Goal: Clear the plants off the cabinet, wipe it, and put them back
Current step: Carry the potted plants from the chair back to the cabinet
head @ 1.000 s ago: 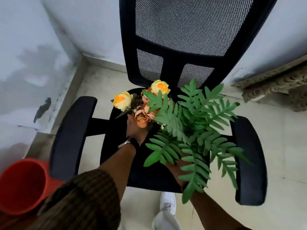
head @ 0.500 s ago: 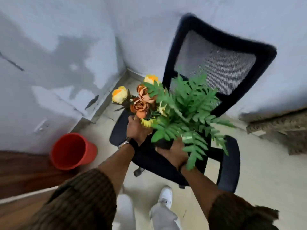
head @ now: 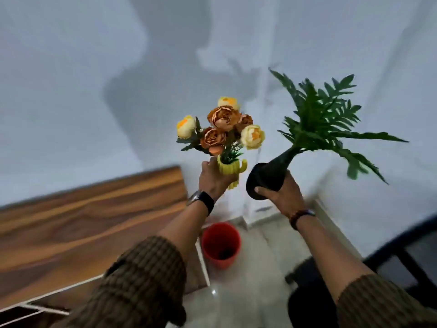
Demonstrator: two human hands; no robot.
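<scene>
Item one: a bunch of orange and yellow flowers (head: 223, 125) in a small yellow pot (head: 230, 167) is being held aloft by the left hand (head: 214, 179), whose fingers are being kept curled round the pot from behind. Item two: a green fern (head: 327, 124) in a black cone-shaped vase (head: 272, 175) is being gripped by the right hand (head: 282, 195), the fingers being wrapped about the wide base, the thumb being pressed on its underside; the vase is being tilted, with the fronds leaning up and to the right. Both plants are being carried in the air in front of a pale wall (head: 94, 91), side by side, apart from one another. The wooden cabinet top (head: 82, 223) is being shown below and to the left, beneath the left forearm. A red bucket (head: 221, 245) is being shown on the floor between the two forearms, just beside the cabinet's end. Part of a black chair (head: 402, 252) is being shown at lower right. A watch (head: 201, 200) is being worn on the left wrist, a beaded bracelet (head: 300, 215) on the right.
</scene>
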